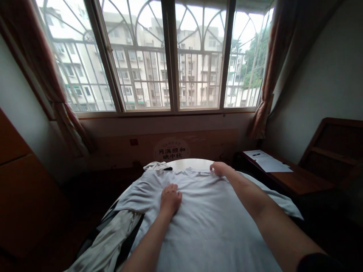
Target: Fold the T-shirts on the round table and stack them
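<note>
A white T-shirt (204,211) lies spread over a round white table (185,164), its neckline toward the far edge and its sleeves out to both sides. My left hand (171,197) rests on the upper left part of the shirt, palm down with the fingers slightly bent and apart. Farther off, my right hand (217,169) has its fingers pinched on the shirt at the right end of the neckline. Wrinkles run across the cloth around my left hand.
Cream cloth (113,241) and dark cloth hang at the table's left side; a small bundle (155,166) sits at the far left edge. Papers (268,161) lie on a brown wooden surface (309,175) at right. Beyond stand a box (198,145) and a barred window.
</note>
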`<action>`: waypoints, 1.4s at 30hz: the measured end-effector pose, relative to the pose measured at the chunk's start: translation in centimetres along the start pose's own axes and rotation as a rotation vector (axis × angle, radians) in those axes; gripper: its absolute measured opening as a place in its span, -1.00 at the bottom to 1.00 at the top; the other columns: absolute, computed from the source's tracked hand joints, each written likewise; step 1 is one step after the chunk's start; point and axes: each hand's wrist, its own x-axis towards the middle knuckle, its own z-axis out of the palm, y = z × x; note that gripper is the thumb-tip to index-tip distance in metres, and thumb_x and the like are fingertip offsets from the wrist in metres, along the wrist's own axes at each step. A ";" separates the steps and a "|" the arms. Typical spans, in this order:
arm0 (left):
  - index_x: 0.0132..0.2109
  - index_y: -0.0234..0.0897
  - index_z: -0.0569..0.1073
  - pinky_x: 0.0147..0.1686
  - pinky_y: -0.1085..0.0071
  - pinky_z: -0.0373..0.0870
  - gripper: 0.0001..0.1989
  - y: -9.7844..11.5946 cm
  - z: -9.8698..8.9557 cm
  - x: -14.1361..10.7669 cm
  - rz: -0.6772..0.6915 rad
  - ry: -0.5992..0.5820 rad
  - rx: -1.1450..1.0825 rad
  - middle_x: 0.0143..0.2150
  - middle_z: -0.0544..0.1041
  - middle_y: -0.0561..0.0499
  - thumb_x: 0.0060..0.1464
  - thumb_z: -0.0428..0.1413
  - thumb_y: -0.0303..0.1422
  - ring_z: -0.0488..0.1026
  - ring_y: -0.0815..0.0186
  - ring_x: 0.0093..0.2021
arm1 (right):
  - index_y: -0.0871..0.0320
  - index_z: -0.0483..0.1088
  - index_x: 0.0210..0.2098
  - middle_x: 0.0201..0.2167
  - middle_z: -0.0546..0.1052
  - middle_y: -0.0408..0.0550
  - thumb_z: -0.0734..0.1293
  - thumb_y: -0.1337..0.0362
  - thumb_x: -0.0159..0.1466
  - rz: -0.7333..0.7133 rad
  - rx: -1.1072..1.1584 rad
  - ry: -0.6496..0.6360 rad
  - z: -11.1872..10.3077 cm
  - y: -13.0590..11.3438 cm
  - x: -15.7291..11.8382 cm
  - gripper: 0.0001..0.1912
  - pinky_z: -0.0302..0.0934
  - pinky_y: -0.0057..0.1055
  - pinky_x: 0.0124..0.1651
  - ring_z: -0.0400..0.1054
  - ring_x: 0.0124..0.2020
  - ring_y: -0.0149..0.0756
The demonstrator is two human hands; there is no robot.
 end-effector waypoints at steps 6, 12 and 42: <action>-0.08 -0.27 0.46 0.16 0.25 0.19 -0.79 -0.3 0.6 0.2 0.003 0.014 -0.020 0.00 0.53 -0.16 0.17 0.02 -0.37 0.39 0.12 0.09 | 0.16 0.43 0.03 0.05 0.48 0.03 0.33 0.15 0.40 0.083 -0.100 -0.021 0.2 0.1 0.5 -0.72 0.36 -0.10 0.07 0.42 0.01 -0.17; -0.08 -0.30 0.47 0.14 0.25 0.20 -0.78 -0.4 0.7 0.1 0.003 0.014 -0.029 -0.01 0.53 -0.18 0.17 0.02 -0.37 0.40 0.11 0.08 | 0.18 0.46 0.02 -0.01 0.52 0.05 0.30 0.21 0.41 0.126 -0.068 0.067 1.2 -0.5 -0.4 -0.75 0.32 -0.09 0.08 0.44 0.01 -0.13; 0.41 -0.35 0.19 0.38 -0.04 -0.09 -0.38 0.0 0.3 0.8 -0.070 -0.209 0.163 0.46 0.11 -0.24 0.28 -0.18 -0.22 0.00 0.02 0.47 | -0.13 0.25 0.33 0.38 0.25 -0.13 0.25 0.07 0.35 -0.132 0.322 0.233 4.3 -14.9 -0.4 -0.44 -0.28 0.09 0.41 0.01 0.42 0.07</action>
